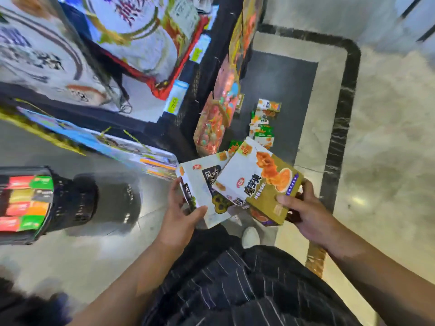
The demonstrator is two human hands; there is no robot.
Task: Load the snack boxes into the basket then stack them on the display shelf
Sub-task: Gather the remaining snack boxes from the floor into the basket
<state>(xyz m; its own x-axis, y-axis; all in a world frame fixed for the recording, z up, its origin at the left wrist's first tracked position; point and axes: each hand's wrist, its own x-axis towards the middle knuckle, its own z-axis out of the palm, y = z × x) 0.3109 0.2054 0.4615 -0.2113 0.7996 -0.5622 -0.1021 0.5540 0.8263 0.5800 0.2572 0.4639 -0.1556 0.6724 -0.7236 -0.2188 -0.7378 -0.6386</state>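
Observation:
My left hand (182, 209) grips a white snack box (202, 184) by its near left corner. My right hand (306, 208) holds a white and gold snack box (256, 180) with an orange food picture, tilted and overlapping the white one. More gold boxes seem to lie under it, partly hidden. Both hands are at waist height over the floor. A black mesh basket (70, 203) stands at the left on the floor, holding several red, green and orange boxes (23, 203). Several small green and orange snack boxes (263, 123) lie on the dark mat ahead.
A black display shelf (197, 90) rises ahead at the left, with big white gift boxes (131, 27) and price tags. Bagged snacks (219, 114) hang on its end. A flat blue box (106, 142) lies on the low shelf. My white shoe (250, 236) is below the boxes.

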